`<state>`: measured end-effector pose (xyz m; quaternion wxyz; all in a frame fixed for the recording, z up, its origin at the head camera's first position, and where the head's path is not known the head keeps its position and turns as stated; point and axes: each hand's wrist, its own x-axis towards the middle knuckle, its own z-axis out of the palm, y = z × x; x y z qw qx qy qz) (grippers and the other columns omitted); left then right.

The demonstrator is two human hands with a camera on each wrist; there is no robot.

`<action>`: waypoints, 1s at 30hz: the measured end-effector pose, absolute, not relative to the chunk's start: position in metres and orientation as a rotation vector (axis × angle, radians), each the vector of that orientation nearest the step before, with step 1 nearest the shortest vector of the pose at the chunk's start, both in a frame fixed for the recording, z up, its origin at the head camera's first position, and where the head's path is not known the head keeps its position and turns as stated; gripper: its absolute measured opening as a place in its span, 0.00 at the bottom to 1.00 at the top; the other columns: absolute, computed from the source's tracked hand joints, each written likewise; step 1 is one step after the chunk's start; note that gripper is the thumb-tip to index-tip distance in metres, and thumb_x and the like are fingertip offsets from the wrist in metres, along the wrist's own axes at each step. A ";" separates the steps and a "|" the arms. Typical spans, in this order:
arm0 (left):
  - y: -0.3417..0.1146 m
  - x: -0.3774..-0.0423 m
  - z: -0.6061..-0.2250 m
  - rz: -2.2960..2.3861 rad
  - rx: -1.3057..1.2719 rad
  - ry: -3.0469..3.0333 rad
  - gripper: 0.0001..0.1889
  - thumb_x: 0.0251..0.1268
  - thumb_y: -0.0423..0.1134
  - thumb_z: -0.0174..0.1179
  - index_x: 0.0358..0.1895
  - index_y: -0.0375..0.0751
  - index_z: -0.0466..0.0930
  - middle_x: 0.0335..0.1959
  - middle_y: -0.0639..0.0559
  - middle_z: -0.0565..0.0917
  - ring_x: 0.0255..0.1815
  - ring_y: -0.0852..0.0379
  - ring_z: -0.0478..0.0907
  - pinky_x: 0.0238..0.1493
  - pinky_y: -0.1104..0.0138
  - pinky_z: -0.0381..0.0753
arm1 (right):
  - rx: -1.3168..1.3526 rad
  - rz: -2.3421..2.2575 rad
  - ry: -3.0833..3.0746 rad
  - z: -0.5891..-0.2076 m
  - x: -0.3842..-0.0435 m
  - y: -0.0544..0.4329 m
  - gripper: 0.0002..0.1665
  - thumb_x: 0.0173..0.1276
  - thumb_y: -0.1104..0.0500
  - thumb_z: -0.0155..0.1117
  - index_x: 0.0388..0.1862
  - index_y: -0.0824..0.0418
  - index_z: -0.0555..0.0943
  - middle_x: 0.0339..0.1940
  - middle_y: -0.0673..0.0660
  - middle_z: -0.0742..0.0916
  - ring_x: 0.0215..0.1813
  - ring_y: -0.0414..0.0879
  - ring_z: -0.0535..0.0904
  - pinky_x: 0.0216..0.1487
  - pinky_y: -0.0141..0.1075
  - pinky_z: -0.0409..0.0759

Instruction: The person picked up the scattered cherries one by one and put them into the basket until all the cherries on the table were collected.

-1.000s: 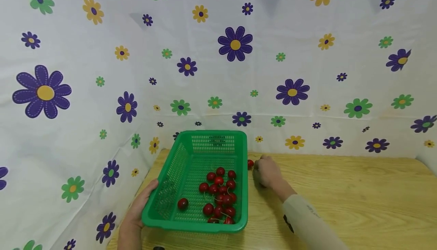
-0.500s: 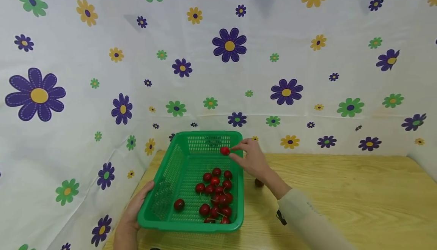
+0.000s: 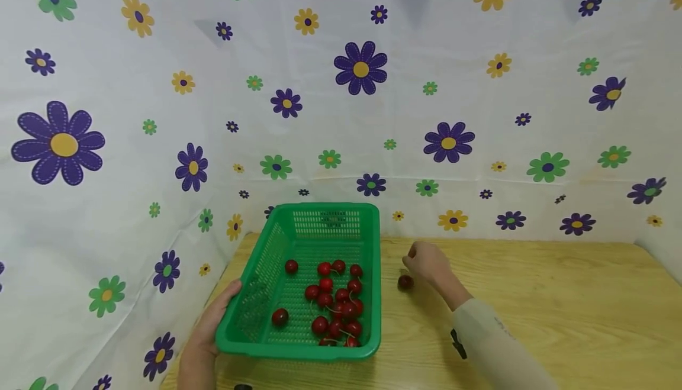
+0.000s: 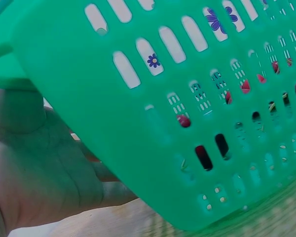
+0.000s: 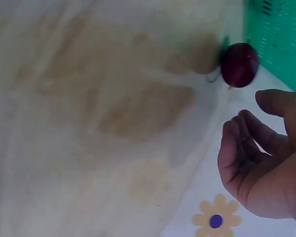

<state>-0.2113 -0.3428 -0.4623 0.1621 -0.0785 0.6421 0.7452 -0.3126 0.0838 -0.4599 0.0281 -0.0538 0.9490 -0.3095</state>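
My left hand (image 3: 210, 322) holds the left side of a green plastic basket (image 3: 299, 351), thumb at the rim. In the left wrist view that hand (image 4: 49, 168) lies along the slotted wall (image 4: 103, 123), its fingertips hidden behind the basket. Dark red cherries (image 3: 348, 310) with thin stems lie inside, mostly toward the right. One loose cherry (image 3: 405, 283) rests on the table right of the basket. My right hand (image 3: 428, 263) is just above and beside it. In the right wrist view the hand (image 5: 266, 163) holds nothing, thumb and bent fingers apart, near the cherry (image 5: 239, 65).
The wood-grain table (image 3: 533, 307) extends to the right. A white sheet with printed flowers (image 3: 405, 118) hangs behind and to the left, close to the basket's far end. A small dark round object (image 3: 243, 387) shows at the bottom edge.
My right hand carried a bright red cherry over the basket and let it go inside, then returned right to the table beside the loose cherry. The left hand stays on the basket.
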 end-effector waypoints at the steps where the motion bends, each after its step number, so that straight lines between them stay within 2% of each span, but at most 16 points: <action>1: -0.343 -0.211 -0.462 2.124 -0.213 1.825 0.26 0.79 0.61 0.34 0.67 0.49 0.55 0.45 0.53 0.77 0.43 0.56 0.79 0.47 0.61 0.82 | -0.143 -0.927 2.905 -0.464 -0.313 0.086 0.14 0.70 0.55 0.60 0.30 0.65 0.81 0.21 0.51 0.79 0.21 0.42 0.69 0.20 0.32 0.65; 4: -0.342 -0.211 -0.464 2.115 -0.209 1.815 0.27 0.79 0.62 0.33 0.68 0.48 0.55 0.45 0.53 0.77 0.43 0.56 0.79 0.47 0.61 0.82 | -0.116 -0.914 2.859 -0.474 -0.312 0.089 0.18 0.69 0.54 0.62 0.20 0.61 0.76 0.12 0.48 0.71 0.17 0.40 0.62 0.18 0.30 0.57; 9: -0.342 -0.210 -0.464 2.108 -0.237 1.821 0.31 0.79 0.62 0.33 0.72 0.46 0.49 0.47 0.51 0.76 0.45 0.55 0.77 0.48 0.59 0.81 | -0.157 -0.947 2.841 -0.481 -0.312 0.089 0.20 0.67 0.54 0.65 0.17 0.57 0.73 0.11 0.47 0.70 0.17 0.39 0.61 0.18 0.29 0.57; 14: -0.343 -0.211 -0.461 2.103 -0.199 1.814 0.31 0.79 0.63 0.33 0.72 0.46 0.49 0.47 0.52 0.76 0.46 0.56 0.77 0.48 0.60 0.81 | -0.177 -0.955 2.833 -0.479 -0.313 0.087 0.26 0.66 0.54 0.65 0.12 0.54 0.66 0.09 0.46 0.66 0.15 0.38 0.58 0.18 0.29 0.55; 18: -0.343 -0.211 -0.460 2.101 -0.203 1.822 0.31 0.79 0.63 0.33 0.72 0.46 0.49 0.47 0.52 0.76 0.46 0.56 0.77 0.49 0.60 0.81 | -0.201 -0.906 2.836 -0.479 -0.314 0.086 0.26 0.66 0.56 0.63 0.10 0.53 0.64 0.09 0.45 0.65 0.15 0.38 0.57 0.18 0.28 0.54; 25: -0.341 -0.211 -0.459 2.100 -0.222 1.861 0.34 0.79 0.62 0.32 0.76 0.45 0.42 0.50 0.50 0.74 0.48 0.55 0.76 0.49 0.59 0.81 | -0.254 -0.877 2.831 -0.480 -0.313 0.086 0.25 0.64 0.60 0.61 0.09 0.53 0.63 0.09 0.45 0.63 0.15 0.37 0.55 0.18 0.29 0.53; 30: -0.342 -0.211 -0.460 2.094 -0.195 1.853 0.34 0.80 0.62 0.31 0.76 0.44 0.42 0.49 0.50 0.75 0.47 0.55 0.77 0.49 0.59 0.82 | -0.328 -0.991 2.793 -0.480 -0.312 0.091 0.28 0.70 0.63 0.54 0.09 0.53 0.61 0.09 0.45 0.62 0.15 0.37 0.55 0.18 0.28 0.55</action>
